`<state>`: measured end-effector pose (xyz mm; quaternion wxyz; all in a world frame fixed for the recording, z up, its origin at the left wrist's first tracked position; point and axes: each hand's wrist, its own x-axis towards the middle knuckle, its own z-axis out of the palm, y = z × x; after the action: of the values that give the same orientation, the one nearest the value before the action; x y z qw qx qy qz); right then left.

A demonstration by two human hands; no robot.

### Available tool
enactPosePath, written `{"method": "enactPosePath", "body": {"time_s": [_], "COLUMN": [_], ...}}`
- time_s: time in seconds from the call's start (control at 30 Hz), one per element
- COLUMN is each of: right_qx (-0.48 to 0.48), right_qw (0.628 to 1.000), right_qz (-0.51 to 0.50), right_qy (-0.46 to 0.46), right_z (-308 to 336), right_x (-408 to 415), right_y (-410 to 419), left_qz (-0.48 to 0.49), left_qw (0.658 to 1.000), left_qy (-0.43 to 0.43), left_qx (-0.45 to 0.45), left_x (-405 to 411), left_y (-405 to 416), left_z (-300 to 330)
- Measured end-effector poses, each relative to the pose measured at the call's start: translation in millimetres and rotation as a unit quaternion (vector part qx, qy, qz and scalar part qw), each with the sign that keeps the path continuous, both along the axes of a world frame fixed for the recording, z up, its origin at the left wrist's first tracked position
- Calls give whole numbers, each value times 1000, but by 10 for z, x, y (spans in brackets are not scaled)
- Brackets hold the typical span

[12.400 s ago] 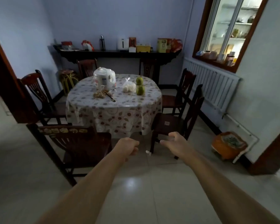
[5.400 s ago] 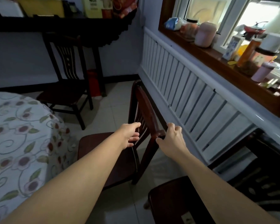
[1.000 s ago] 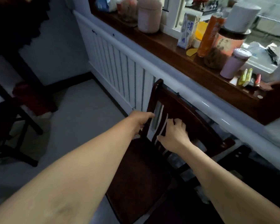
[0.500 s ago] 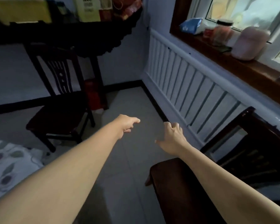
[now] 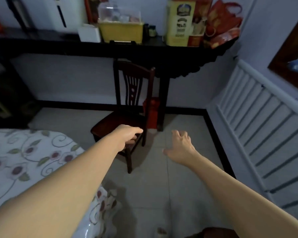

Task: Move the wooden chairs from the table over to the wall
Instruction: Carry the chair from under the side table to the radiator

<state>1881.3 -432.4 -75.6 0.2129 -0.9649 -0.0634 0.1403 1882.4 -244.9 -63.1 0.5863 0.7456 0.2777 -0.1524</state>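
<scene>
Forearms reaching forward from the bottom edge, both bare, over pale floor tiles (image 5: 162,194). Dark rounded wood (image 5: 217,232) just showing at the lower edge, too little visible to identify. Table (image 5: 24,160) at lower left, draped in a white floral cloth, its edge hanging down beside the left forearm.

Left hand (image 5: 127,134) stretched out in front of the seat of the wooden chair (image 5: 132,93), fingers loosely curled downward, gripping nothing visible; contact with the seat edge impossible to judge from this angle. Right hand (image 5: 181,145) apart from the chair, out over bare floor, fingers spread and relaxed, thumb out to the side, holding nothing.

Chair standing upright on the floor beyond the table's corner, dark, slatted back turned to the far wall, tucked just under the front of a long black console (image 5: 179,54). Red cylindrical object (image 5: 151,112) on the floor just behind the chair, beside the console's leg.

White slatted radiator cover (image 5: 265,126) running along the right wall, dark window frame (image 5: 289,48) above it. Yellow box (image 5: 120,31), yellow-green carton (image 5: 179,23), red bag (image 5: 224,23) and white box (image 5: 89,35) lined up on the console top.
</scene>
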Motion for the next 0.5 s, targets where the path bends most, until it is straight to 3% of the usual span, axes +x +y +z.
{"method": "enactPosePath", "body": {"time_s": [0.5], "right_qx": [1], "right_qw": [996], "right_qz": [90], "right_qy": [1], "right_z": [169], "right_x": [2742], "right_y": [670], "left_qz": [69], "left_qw": [997], "left_qy": [-21], "left_qx": [26], "left_x": [2399], "left_y": [516], "left_z": [59]}}
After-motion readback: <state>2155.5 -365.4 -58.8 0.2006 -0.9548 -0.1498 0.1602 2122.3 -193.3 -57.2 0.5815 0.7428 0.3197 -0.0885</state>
